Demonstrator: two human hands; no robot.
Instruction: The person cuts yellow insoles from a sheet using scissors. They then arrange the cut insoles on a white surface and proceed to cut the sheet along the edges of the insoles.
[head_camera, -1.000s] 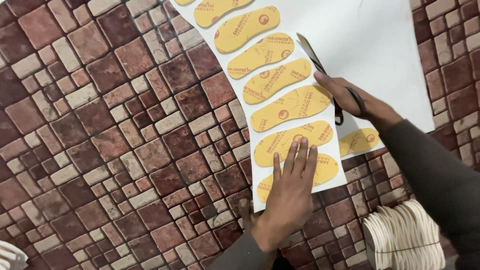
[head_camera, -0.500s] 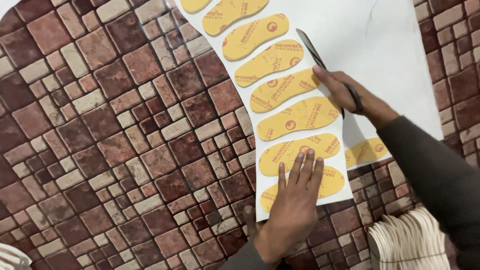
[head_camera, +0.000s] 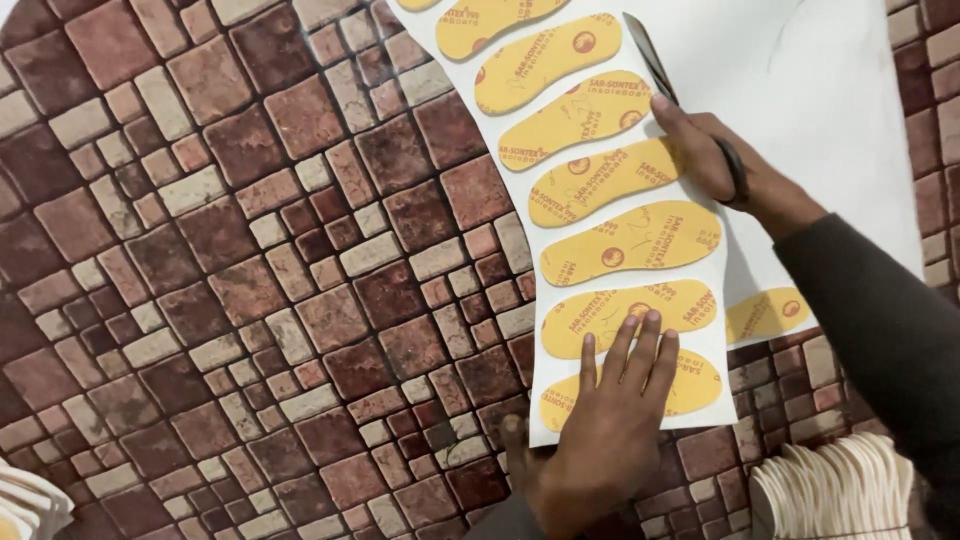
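Flat and spread, the left hand (head_camera: 610, 425) is pressed palm-down on the near end of the white sheet (head_camera: 850, 150); nothing is pinched, and the fingers are fanned over the two nearest yellow insole shapes (head_camera: 625, 240).

Left to right:
- Bottom left corner: the edge of a pale stack (head_camera: 25, 500) is seen, partly cut off by the frame.
- Floor covering (head_camera: 250, 250): a brick-and-stone pattern in brown, red and beige is laid under everything.
- Centre: a row of yellow insole shapes with red print is stuck along the left margin of the sheet, running from the top of the frame down to the left hand. The left margin of the sheet is cut in scallops that follow the insole outlines.
- One separate yellow insole (head_camera: 765, 312) is seen lower right on the sheet, beside the dark sleeve (head_camera: 880, 320).
- Right hand (head_camera: 715, 155): closed around the dark handles of the scissors (head_camera: 655, 65), which are held on the sheet just beside the upper insoles, blades pointed away toward the top of the frame. Whether the blades are parted cannot be told.
- Bottom right: a stack of pale cut pieces (head_camera: 835, 490) is lying on the floor, near the sleeve.
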